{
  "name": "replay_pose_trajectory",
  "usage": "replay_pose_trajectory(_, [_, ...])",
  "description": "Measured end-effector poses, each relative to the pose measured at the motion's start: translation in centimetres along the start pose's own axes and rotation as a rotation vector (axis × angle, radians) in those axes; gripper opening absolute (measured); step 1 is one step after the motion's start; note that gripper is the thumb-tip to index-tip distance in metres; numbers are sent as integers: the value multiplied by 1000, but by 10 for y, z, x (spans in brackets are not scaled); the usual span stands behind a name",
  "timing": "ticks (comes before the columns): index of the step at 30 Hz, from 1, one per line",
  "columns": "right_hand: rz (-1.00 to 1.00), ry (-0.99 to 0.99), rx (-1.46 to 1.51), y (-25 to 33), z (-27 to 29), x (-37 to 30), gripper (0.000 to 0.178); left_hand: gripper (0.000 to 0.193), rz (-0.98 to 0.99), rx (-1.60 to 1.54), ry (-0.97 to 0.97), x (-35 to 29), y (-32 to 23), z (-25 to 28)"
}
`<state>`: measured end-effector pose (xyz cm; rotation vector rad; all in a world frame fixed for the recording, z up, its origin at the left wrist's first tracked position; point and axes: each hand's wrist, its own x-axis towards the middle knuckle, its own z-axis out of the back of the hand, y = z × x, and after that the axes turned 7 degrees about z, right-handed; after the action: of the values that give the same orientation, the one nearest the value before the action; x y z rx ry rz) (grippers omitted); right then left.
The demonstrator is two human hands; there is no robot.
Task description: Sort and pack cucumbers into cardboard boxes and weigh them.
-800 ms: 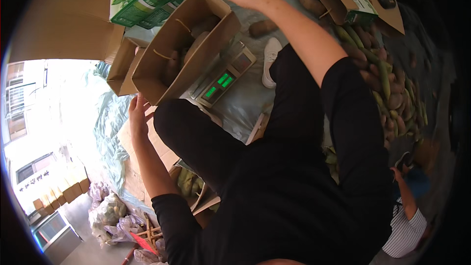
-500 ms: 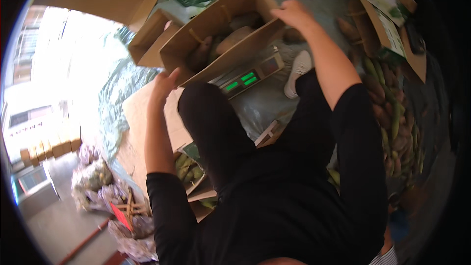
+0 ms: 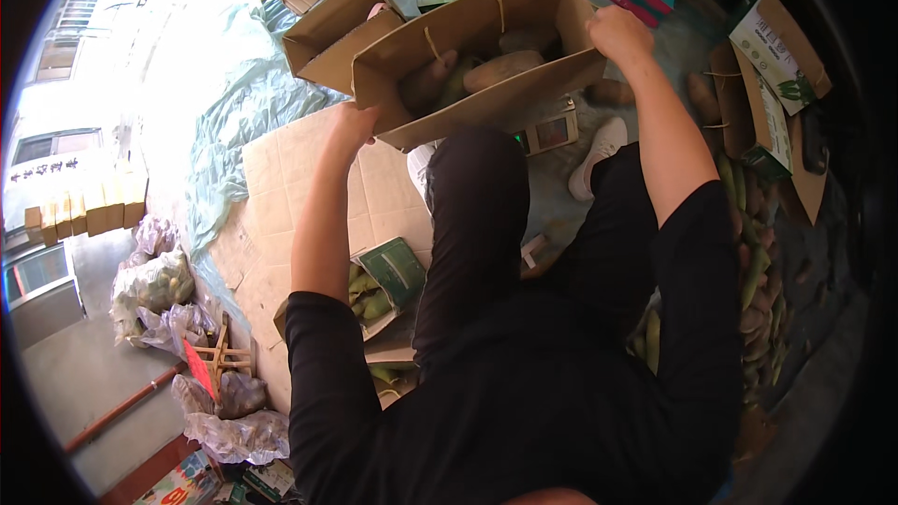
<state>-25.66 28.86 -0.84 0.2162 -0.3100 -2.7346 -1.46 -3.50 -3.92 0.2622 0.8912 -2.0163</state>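
Note:
An open brown cardboard box [image 3: 486,103] with cord handles is held between my two hands at the top middle. Several long brownish root vegetables [image 3: 505,70] lie inside it. My left hand [image 3: 355,123] grips the box's near left corner, its fingers partly hidden by the cardboard. At the opposite end, my right hand [image 3: 620,33] is closed over the right rim. Below and partly behind the box sits a scale [image 3: 552,134]; my left knee and the box hide most of its display.
A smaller open carton [image 3: 346,33] stands left of the box. Flattened cardboard [image 3: 299,168] and bluish plastic sheeting [image 3: 229,117] cover the floor at left. Piled root vegetables [image 3: 758,290] lie at right, below an open printed box [image 3: 762,84]. Green produce fills a carton [image 3: 398,271] by my left leg.
The box, still in both hands, now hides more of the scale, and my left knee covers part of its display. The whole view has shifted, with surroundings displaced.

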Motion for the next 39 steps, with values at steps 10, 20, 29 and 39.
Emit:
replay_pose_trajectory(10, [252, 12, 96, 116, 2, -31, 26, 30, 34, -213, -43, -6, 114, 76])
replay_pose_trajectory(20, [556, 207, 156, 299, -80, -123, 19, 43, -61, 472, -324, -52, 396, 179])
replay_pose_trajectory(29, [689, 477, 89, 350, -131, -175, 26, 35, 274, 844, -442, -71, 479, 189])
replay_pose_trajectory(39, [757, 281, 321, 253, -54, -91, 24, 40, -297, 120, -100, -151, 213, 83])
